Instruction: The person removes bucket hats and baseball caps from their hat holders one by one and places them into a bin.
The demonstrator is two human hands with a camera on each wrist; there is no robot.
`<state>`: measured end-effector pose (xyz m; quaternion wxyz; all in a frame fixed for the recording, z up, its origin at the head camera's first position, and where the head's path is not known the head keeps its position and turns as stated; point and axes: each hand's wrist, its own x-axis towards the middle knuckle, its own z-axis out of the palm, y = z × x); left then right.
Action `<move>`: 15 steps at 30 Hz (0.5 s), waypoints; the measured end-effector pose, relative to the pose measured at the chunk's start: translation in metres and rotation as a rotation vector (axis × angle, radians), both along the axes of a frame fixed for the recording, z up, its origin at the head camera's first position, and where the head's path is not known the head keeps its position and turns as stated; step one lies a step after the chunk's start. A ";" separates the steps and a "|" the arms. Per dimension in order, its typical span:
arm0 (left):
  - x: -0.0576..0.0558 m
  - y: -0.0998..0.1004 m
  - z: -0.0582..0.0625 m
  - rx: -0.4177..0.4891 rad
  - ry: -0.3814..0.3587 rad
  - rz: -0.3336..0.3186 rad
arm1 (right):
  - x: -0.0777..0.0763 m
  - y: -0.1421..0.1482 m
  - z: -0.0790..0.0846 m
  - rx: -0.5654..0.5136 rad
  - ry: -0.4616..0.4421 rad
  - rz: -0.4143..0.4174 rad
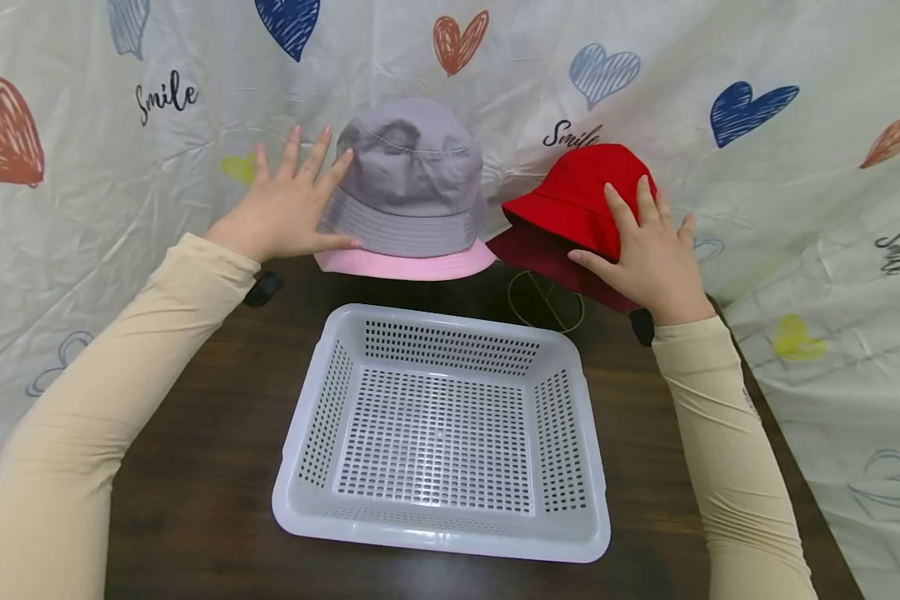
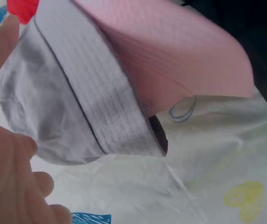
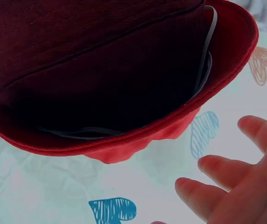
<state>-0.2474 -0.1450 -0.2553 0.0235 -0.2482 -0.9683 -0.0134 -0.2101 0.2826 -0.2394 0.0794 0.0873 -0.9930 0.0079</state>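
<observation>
A grey bucket hat (image 1: 412, 179) sits over a pink hat (image 1: 412, 265), whose brim shows below it. My left hand (image 1: 285, 204) is at the grey hat's left side, fingers spread; whether it touches the cloth I cannot tell. The left wrist view has the grey brim beside the pink one. Farther right, a red bucket hat (image 1: 585, 192) tilts above a dark red hat (image 1: 562, 262). My right hand (image 1: 656, 254) is spread at its right side. In the right wrist view these fingers (image 3: 222, 172) are apart from the red brim (image 3: 231, 70).
A white perforated plastic basket (image 1: 442, 542) stands on the dark wooden table (image 1: 195, 483) in front of the hats. Below the dark red hat shows a gold wire stand base (image 1: 516, 308). Behind hangs a white cloth (image 1: 525, 50) printed with hearts and "Smile".
</observation>
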 end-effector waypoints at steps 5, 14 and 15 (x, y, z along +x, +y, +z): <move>0.017 -0.003 -0.011 -0.030 0.036 -0.065 | 0.001 0.000 0.000 -0.021 -0.006 0.012; 0.065 -0.005 -0.056 0.060 -0.030 -0.158 | 0.000 0.006 0.001 -0.072 0.012 0.016; 0.070 -0.005 -0.061 0.070 -0.031 -0.163 | 0.000 0.007 0.001 -0.085 0.017 0.017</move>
